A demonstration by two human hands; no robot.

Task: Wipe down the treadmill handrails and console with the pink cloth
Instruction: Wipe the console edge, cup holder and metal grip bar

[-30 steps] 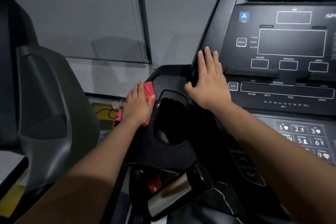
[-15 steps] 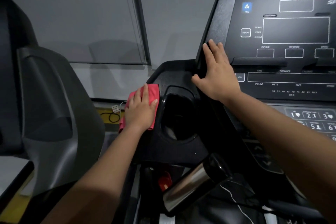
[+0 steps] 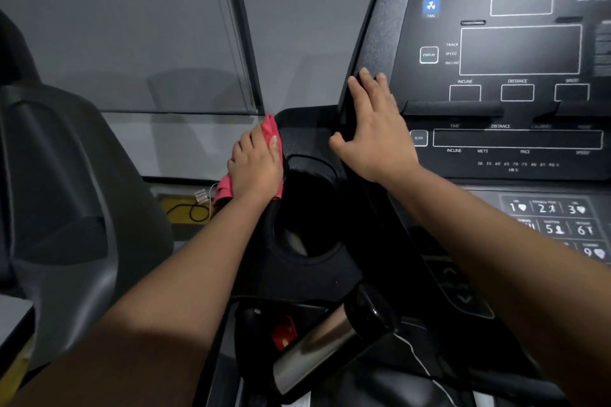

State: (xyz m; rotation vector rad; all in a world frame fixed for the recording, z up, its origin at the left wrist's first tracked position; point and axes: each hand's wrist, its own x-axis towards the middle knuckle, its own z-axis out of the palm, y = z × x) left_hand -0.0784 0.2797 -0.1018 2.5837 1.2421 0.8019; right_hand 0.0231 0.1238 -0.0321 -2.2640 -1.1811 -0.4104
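Note:
The pink cloth [image 3: 271, 130] lies on the left rim of the treadmill's black cup-holder tray [image 3: 307, 139]. My left hand [image 3: 256, 165] presses flat on the cloth with straight fingers, covering most of it. My right hand [image 3: 373, 129] rests open against the left edge of the black console [image 3: 515, 53], fingers pointing up along the frame. A silver and black handrail grip [image 3: 317, 350] juts out at the bottom centre, below both arms.
A neighbouring grey machine shroud [image 3: 66, 192] fills the left side. A yellow floor patch with a black cable [image 3: 185, 208] lies beyond the tray. The keypad [image 3: 555, 225] sits at the right. A grey wall and window blind stand behind.
My left hand has slid the pink cloth forward along the tray's left rim toward its far corner. My right hand has stayed on the console's left edge.

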